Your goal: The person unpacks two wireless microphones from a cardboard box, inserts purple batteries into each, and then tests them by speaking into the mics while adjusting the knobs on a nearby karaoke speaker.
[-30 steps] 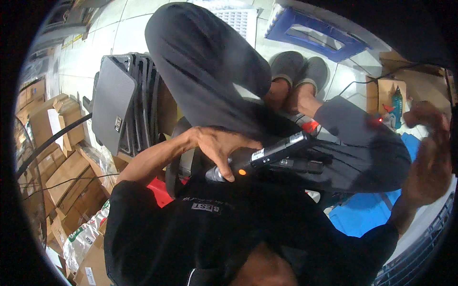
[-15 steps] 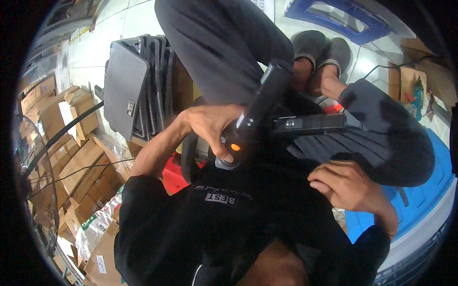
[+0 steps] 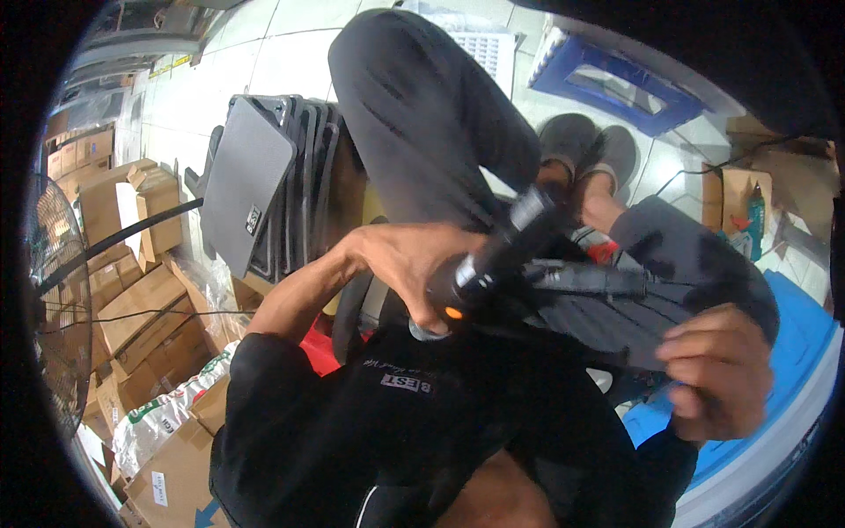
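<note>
White-tiled floor [image 3: 295,44] beyond; left grip [image 3: 409,273] wrapped round the near end of a black tool [image 3: 503,251], long axis slanting forward-right; right grip [image 3: 720,374] loosely curled, apparently empty, apart.

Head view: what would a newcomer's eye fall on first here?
Probably the black device near the middle, gripped by the left hand, with its bright orange spot beside the thumb. Next might come the bright blue plastic surface at the right, partly behind the right hand, which holds nothing visible. The stack of flat dark panels at upper left also stands out against the pale floor tiles.
</note>
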`<action>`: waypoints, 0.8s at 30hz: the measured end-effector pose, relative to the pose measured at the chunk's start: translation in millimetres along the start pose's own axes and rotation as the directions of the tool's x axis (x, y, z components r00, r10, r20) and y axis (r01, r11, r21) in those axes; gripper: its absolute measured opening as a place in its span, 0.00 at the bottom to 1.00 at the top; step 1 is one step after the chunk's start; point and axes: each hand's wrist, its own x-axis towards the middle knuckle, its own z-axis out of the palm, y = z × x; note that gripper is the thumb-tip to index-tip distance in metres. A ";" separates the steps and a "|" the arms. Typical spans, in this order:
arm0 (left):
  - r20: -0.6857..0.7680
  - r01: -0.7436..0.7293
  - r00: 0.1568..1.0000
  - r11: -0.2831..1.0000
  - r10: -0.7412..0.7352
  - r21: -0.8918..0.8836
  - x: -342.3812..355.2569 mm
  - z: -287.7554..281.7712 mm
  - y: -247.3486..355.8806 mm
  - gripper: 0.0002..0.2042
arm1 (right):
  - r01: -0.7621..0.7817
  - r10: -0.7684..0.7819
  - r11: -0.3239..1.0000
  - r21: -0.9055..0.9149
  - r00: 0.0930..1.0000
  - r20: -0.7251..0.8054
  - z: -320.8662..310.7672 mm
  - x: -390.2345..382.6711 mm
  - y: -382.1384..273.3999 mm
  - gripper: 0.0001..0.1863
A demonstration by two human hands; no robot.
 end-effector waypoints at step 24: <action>0.618 -0.233 0.750 0.781 -0.234 0.579 129.9 4.2 16.5 0.52 | -0.901 0.240 -0.085 0.425 0.395 0.887 147.4 -65.8 76.3 0.26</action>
